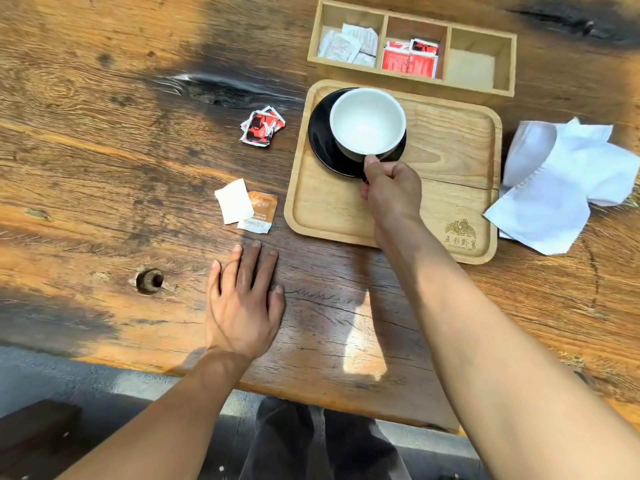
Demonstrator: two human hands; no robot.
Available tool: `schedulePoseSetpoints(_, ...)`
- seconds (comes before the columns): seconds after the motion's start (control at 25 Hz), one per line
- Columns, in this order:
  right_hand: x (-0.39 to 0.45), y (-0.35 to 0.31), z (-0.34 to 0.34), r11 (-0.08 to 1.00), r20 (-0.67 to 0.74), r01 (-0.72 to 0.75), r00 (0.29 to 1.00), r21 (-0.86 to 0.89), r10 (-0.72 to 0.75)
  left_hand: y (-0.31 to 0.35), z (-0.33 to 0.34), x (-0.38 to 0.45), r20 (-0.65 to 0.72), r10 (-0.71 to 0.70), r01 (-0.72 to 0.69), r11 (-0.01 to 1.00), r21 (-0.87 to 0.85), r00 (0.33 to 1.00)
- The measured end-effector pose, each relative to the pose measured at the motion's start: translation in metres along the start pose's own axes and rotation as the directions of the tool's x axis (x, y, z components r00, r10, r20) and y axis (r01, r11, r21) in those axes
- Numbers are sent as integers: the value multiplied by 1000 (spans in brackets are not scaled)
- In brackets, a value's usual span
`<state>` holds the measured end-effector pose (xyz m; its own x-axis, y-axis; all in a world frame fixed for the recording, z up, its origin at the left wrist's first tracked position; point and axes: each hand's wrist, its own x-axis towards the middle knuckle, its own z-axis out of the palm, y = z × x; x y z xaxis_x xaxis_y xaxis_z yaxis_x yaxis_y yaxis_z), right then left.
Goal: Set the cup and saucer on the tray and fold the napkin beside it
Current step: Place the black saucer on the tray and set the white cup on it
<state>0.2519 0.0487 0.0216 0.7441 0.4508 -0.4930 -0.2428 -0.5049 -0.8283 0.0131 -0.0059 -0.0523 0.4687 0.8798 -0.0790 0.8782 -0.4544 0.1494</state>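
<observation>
A cup [367, 123], white inside and dark outside, stands on a black saucer [322, 147] in the far left part of the wooden tray [450, 150]. My right hand [391, 188] is closed around the cup's handle at the near side of the cup. A crumpled white napkin [561, 188] lies unfolded on the table just right of the tray. Near the front edge of the table my left hand [242, 299] rests flat with its fingers spread and holds nothing.
A wooden three-compartment box [412, 19] with white and red sachets stands behind the tray. Loose sachets lie left of the tray: red ones [261, 128] and a white and orange pair [247, 209]. A knot hole [149, 280] sits near my left hand.
</observation>
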Motion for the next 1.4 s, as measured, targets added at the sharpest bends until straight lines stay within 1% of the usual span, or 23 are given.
schedulePoseSetpoints(0.36,7,-7,3,999,33,-6,999,-51,7,0,-2,1,35,-7,6,1000,26,999)
schedulePoseSetpoints(0.48,6,-7,2,999,43,-22,999,-45,24,2,-6,1,46,-21,20,999,25,999)
schedulePoseSetpoints(0.76,5,-5,1,999,58,-2,998,-51,5,4,-9,1,81,-33,30,999,40,996)
schedulePoseSetpoints(0.96,5,-3,-1,999,50,-3,999,-45,5,3,-6,1,71,-33,31,999,28,997)
schedulePoseSetpoints(1.2,-5,3,-12,999,43,-36,998,1,36,0,0,0,66,-21,20,1000,22,998)
schedulePoseSetpoints(1.28,-9,8,-18,1000,44,-24,999,4,24,-1,0,0,61,-12,11,1000,12,998)
schedulePoseSetpoints(1.32,-10,10,-22,1000,37,-1,999,-18,1,-1,1,0,58,-8,7,1000,10,998)
schedulePoseSetpoints(1.36,-12,13,-26,995,20,47,999,-88,-45,-1,1,0,58,-5,4,1000,12,998)
schedulePoseSetpoints(1.4,-13,17,-32,969,7,118,993,-217,-119,-1,0,0,58,-1,1,1000,16,998)
